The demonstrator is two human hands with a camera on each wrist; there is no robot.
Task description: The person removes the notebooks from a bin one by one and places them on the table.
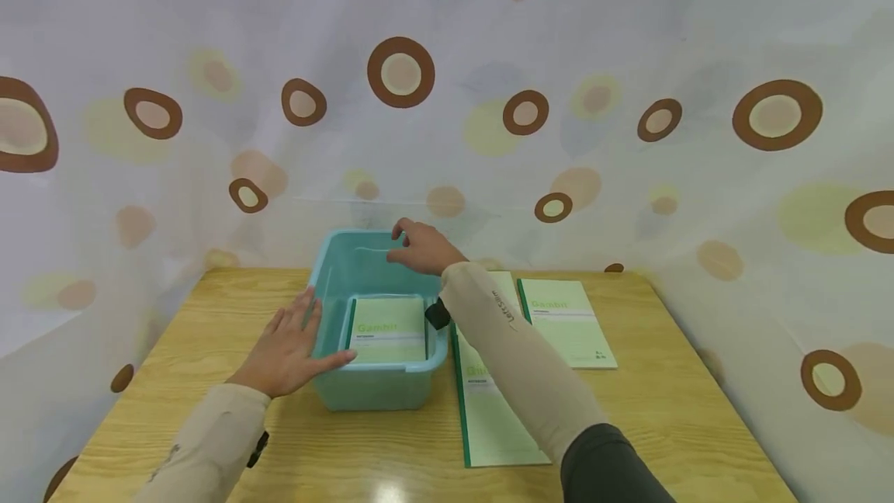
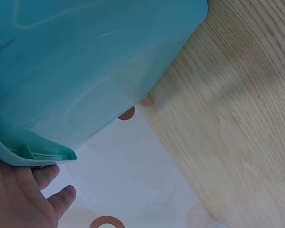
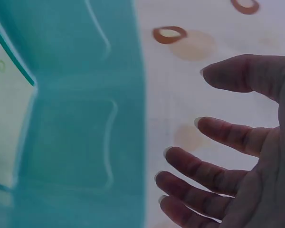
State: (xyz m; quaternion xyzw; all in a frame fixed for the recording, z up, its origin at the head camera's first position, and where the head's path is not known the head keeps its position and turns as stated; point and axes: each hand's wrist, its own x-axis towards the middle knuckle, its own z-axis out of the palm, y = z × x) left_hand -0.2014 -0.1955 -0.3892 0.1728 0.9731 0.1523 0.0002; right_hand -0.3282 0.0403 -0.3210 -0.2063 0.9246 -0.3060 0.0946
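Observation:
A light blue plastic bin (image 1: 373,388) stands on the table, with a green-spined notebook (image 1: 388,326) lying flat inside it. My left hand (image 1: 282,352) rests on the bin's near left rim, fingers extended and thumb over the front edge. In the left wrist view, the fingers (image 2: 61,199) show just under the rim, outside the wall. Over the bin's far right part hovers my right hand (image 1: 427,248), empty, its fingers loosely bent. The right wrist view has that hand (image 3: 256,161) apart from the bin wall (image 3: 85,142), with fingers spread.
Right of the bin lie more notebooks: one at the front (image 1: 499,425), partly under the right forearm, one behind it (image 1: 506,286), and another farther right (image 1: 569,324). A patterned sheet (image 1: 447,154) hangs behind and beside the wooden table (image 1: 670,410).

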